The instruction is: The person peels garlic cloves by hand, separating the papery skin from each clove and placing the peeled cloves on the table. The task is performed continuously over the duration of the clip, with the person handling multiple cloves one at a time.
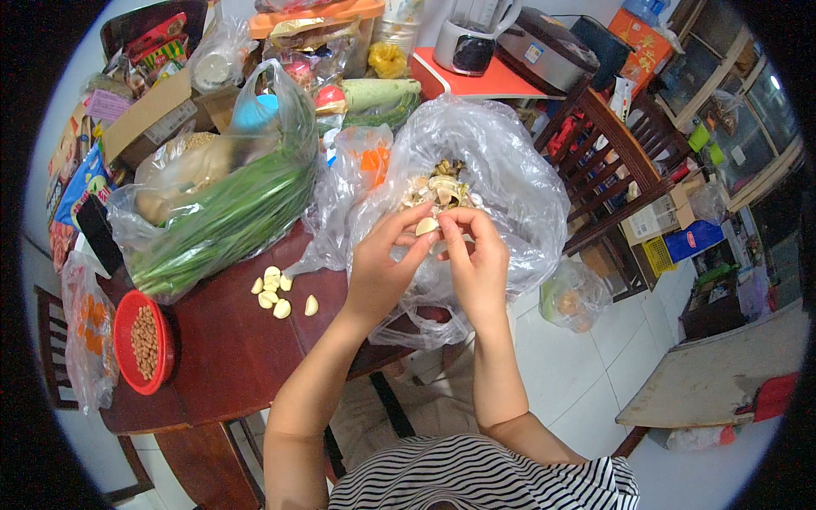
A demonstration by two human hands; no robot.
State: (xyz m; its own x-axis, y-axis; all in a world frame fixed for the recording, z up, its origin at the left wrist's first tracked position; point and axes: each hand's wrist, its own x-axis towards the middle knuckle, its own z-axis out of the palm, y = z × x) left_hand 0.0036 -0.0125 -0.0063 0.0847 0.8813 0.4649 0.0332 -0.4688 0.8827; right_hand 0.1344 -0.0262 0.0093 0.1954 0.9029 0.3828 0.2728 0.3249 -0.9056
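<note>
Between the fingertips of my left hand (386,261) is a pale peeled garlic clove (426,225). My right hand (477,261) meets it from the other side, thumb and forefinger pinched together at the clove's right end; whether they grip the clove or a bit of skin is too small to tell. Both hands are over an opened clear plastic bag (523,197), which holds a heap of garlic skins and scraps (443,185). To the left, several peeled garlic cloves (271,287) lie in a loose group on the dark red wooden table (236,344).
A red plastic bowl (164,357) of peanuts stands near the table's left end. Behind it lies a plastic bag of long green vegetables (223,217). A blender (468,48) sits on a red surface at the back. A wooden chair (612,153) stands right of the bag.
</note>
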